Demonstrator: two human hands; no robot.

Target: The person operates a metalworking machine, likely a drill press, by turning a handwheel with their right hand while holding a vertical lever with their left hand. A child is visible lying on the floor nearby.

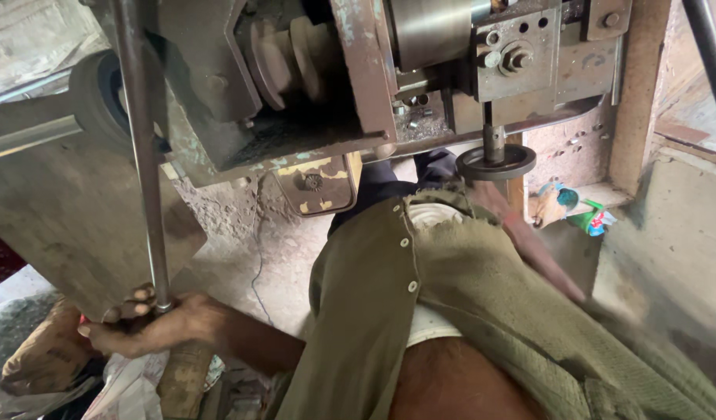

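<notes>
Left hand (144,323): fingers curled tight around lower end of long metal rod (144,155); rod runs up past machine (358,78), top cut off by frame. Right hand: hidden; forearm (540,253) blurred, reaching behind olive shirt (451,311) beneath round metal disc (496,162); grip cannot be told. Sacks (39,358) lower left, indistinct.

The left hand (144,320) sits low at the near left, fingers curled in a closed grip around something thin, knuckles turned upward and thumb pointing left. Its bare forearm runs back to the right toward the body, bent at the elbow. The right arm stretches away to the far right, its upper part sleeved, its forearm blurred; the right hand cannot be seen.
</notes>
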